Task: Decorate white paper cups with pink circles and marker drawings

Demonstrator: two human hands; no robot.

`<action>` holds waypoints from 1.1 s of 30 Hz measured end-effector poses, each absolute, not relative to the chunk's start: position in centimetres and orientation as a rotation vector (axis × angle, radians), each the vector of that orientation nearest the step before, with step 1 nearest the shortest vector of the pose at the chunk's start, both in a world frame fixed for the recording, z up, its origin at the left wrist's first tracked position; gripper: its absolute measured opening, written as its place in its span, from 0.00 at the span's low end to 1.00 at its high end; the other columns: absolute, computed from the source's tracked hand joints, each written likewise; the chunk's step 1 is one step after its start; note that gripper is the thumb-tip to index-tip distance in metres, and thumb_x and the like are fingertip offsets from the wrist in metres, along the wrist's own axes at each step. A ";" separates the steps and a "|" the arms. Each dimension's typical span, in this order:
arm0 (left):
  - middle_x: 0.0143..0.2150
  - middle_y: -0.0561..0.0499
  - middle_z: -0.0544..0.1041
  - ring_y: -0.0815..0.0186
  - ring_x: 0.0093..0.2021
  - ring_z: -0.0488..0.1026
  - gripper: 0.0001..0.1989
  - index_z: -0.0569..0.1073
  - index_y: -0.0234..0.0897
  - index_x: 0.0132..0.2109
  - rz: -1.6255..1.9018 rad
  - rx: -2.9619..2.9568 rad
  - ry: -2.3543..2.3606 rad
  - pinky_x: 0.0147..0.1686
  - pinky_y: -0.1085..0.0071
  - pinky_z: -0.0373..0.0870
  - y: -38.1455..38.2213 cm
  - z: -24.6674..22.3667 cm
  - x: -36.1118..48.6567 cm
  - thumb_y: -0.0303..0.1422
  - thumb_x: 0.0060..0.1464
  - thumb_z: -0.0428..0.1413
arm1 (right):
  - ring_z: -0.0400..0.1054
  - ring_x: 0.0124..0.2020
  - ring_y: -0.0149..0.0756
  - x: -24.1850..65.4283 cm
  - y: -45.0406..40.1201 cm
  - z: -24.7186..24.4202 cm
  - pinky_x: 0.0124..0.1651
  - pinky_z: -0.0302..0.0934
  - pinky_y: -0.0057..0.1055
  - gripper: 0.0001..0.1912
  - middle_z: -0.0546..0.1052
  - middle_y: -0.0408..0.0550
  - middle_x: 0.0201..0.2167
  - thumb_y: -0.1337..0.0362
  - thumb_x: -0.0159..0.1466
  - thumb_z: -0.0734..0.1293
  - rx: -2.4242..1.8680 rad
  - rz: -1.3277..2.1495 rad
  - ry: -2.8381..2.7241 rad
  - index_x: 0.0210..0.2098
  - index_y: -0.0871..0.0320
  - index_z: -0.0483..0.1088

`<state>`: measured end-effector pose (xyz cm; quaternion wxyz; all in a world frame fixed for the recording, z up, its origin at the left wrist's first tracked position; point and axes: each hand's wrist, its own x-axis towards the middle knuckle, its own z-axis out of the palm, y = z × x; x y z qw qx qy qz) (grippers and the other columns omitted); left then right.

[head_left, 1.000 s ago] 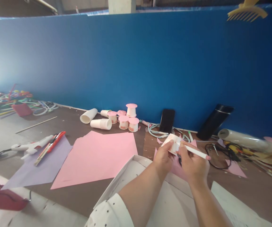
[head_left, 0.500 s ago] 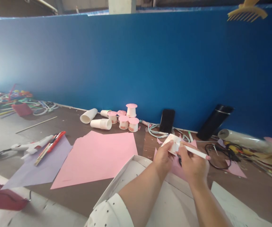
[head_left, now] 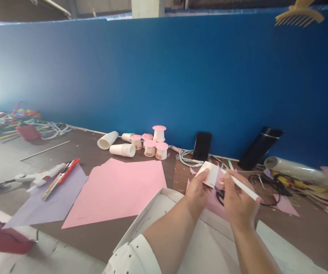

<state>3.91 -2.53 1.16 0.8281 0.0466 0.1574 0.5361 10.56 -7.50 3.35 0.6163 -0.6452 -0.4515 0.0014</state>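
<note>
My left hand (head_left: 197,190) is closed on a small white paper cup (head_left: 211,176) that bears reddish marks on its side. A white marker with a pink end (head_left: 245,185) is gripped in my right hand (head_left: 239,203), just right of the cup. Its tip is near my fingers, apart from the cup. Black scissor handles (head_left: 220,196) show between my hands, over pink paper pieces. Several small cups with pink round tops (head_left: 150,147) stand near the blue panel, one of them stacked on top.
Pink sheets (head_left: 121,190) and a purple sheet (head_left: 49,207) lie left, with a red cutter (head_left: 64,176) and glue gun (head_left: 40,176). A white tray (head_left: 135,222) is under my forearms. Behind stand a phone (head_left: 202,146) and black bottle (head_left: 259,148).
My right hand has moved right and slightly down with the marker, away from the cup. The cup in my left hand has barely moved, and more of its side shows.
</note>
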 end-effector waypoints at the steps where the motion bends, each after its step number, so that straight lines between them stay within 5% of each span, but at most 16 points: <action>1: 0.44 0.40 0.80 0.59 0.45 0.77 0.09 0.78 0.30 0.40 1.141 0.089 0.338 0.46 0.71 0.73 -2.5 1.2 3.9 0.26 0.49 0.62 | 0.73 0.30 0.39 10.6 -7.5 3.4 0.38 0.66 0.36 0.21 0.78 0.50 0.29 0.51 0.62 0.63 -1.429 0.015 -0.992 0.44 0.59 0.75; 9: 0.43 0.43 0.80 0.66 0.38 0.78 0.10 0.77 0.30 0.42 1.076 0.102 0.328 0.34 0.77 0.74 -2.7 1.3 3.8 0.25 0.51 0.61 | 0.75 0.39 0.37 12.4 -5.8 1.8 0.44 0.70 0.37 0.27 0.79 0.49 0.39 0.52 0.56 0.71 -1.222 0.445 -0.637 0.51 0.56 0.69; 16: 0.40 0.42 0.80 0.66 0.36 0.78 0.11 0.76 0.27 0.44 0.964 0.141 0.256 0.35 0.75 0.75 -3.4 1.6 3.5 0.28 0.53 0.59 | 0.75 0.43 0.42 12.9 -4.6 0.5 0.45 0.71 0.36 0.27 0.79 0.48 0.44 0.51 0.52 0.74 -0.922 1.013 -0.591 0.49 0.54 0.71; 23: 0.44 0.42 0.79 0.63 0.42 0.78 0.14 0.76 0.28 0.46 0.958 0.171 0.169 0.45 0.71 0.74 -3.7 1.5 3.8 0.33 0.56 0.59 | 0.72 0.48 0.41 12.8 -4.5 0.4 0.51 0.68 0.37 0.26 0.78 0.46 0.46 0.54 0.53 0.73 -0.875 1.021 -0.561 0.49 0.54 0.70; 33: 0.46 0.40 0.79 0.52 0.51 0.74 0.25 0.76 0.30 0.49 1.038 0.509 0.144 0.55 0.63 0.66 -5.1 1.8 4.8 0.34 0.41 0.68 | 0.75 0.39 0.42 12.9 -4.8 0.7 0.40 0.71 0.38 0.25 0.78 0.47 0.38 0.51 0.54 0.72 -1.011 0.943 -0.476 0.46 0.56 0.68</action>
